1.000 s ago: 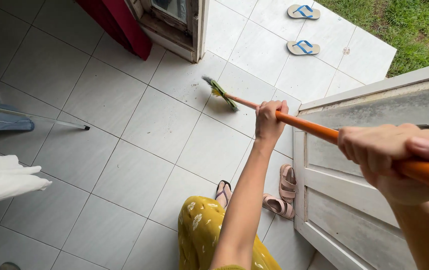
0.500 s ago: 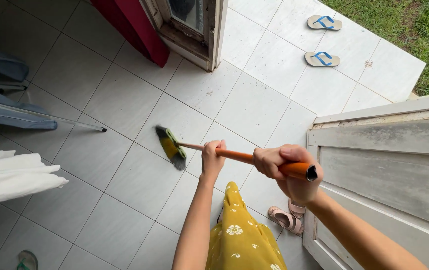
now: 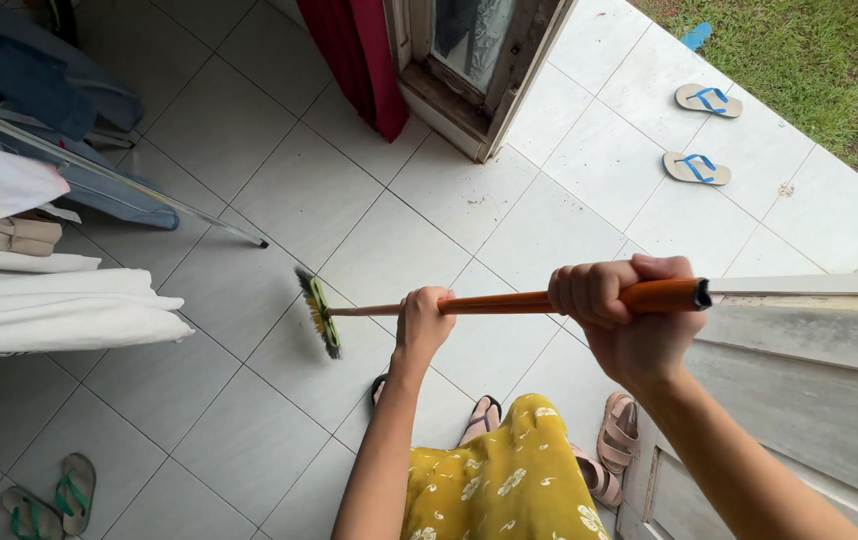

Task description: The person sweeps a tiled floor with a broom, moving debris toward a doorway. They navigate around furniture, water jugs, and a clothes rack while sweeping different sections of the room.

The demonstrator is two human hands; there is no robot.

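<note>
I hold a broom with an orange handle (image 3: 509, 300) in both hands. My left hand (image 3: 422, 322) grips the handle lower down, closer to the bristles. My right hand (image 3: 621, 310) is closed around the top end of the handle. The green and yellow broom head (image 3: 318, 312) rests on the pale floor tiles (image 3: 249, 190) to my left front. My yellow patterned skirt (image 3: 499, 480) and sandalled feet (image 3: 481, 417) show below.
A drying rack (image 3: 119, 180) with white and blue laundry stands at left. A red curtain (image 3: 359, 50) and door frame (image 3: 469, 90) lie ahead. Blue-strapped flip-flops (image 3: 699, 130) sit on the porch by the grass. A grey door (image 3: 809, 380) is at right, pink sandals (image 3: 617, 432) beside it, green flip-flops (image 3: 54, 495) at lower left.
The broom head swept from near the doorway back toward me and to the left. Both hands pulled the handle in, and my view shifted left.
</note>
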